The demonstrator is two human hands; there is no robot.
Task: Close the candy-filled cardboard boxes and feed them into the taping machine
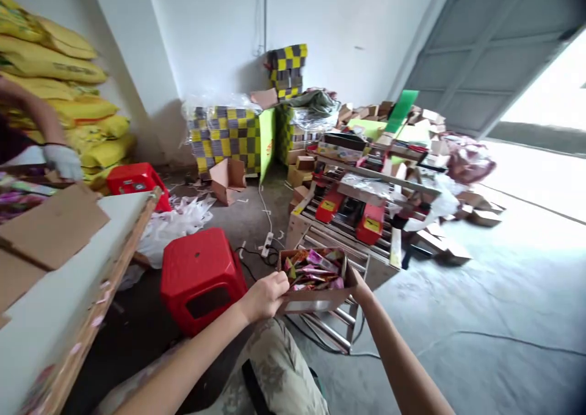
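An open cardboard box full of small pink and orange packets is held in front of me, over the near end of a roller conveyor. My left hand grips the box's left side, fingers curled at its upper corner. At the right side, my right hand holds the box; most of its fingers are hidden behind the cardboard. Beyond the box stands a carton-taping machine with red parts above the rollers.
Red plastic stools stand left of the conveyor, beside a white table. Across it, a co-worker's gloved hand is near another box. Yellow sacks, flat cartons and a power strip lie around. A cable crosses the floor.
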